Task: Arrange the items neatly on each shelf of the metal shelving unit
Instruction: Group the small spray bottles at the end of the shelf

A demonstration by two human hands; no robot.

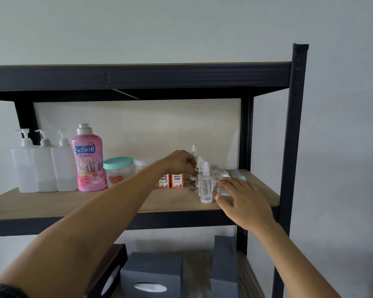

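Clear spray bottles (206, 186) overlapping, left hand (182, 161) grip unclear

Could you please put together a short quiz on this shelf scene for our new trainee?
1. True or false: the pink detergent bottle lies on its side.
2. How many white pump bottles stand left of it?
3. Which hand touches the small clear spray bottles from the left: A the left hand, or B the right hand?

Key: 1 false, it stands upright; 2 three; 3 A.
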